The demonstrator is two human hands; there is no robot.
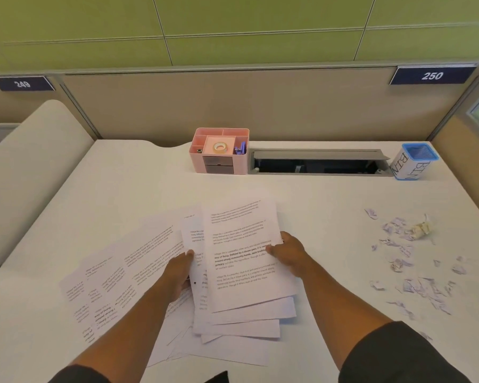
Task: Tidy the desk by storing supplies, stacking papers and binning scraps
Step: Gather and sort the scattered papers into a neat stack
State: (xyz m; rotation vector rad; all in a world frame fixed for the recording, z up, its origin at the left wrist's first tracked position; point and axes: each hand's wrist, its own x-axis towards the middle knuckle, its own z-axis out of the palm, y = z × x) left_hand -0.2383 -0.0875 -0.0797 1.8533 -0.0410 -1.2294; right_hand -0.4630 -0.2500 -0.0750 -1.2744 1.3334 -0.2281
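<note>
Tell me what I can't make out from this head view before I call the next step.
- Left hand: fingertips hidden under the sheets it grips.
- Fanned papers: count unclear, overlapping; print too small to read.
- Pink organizer: rear compartments' contents hidden by walls.
- Bin: inside not visible.
- Cable tray: interior dark.
- Paper scraps: too small to count.

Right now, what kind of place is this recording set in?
Most likely an open-plan office workstation: a white desk with partition panels behind, numbered seat plates such as 250, and a cable tray built into the desktop.

Printed sheets (241, 261) fanned, loosely piled mid-desk; torn scraps (415, 261) scattered right; pink organiser (219, 161), blue bin (415, 164) at back.
</note>
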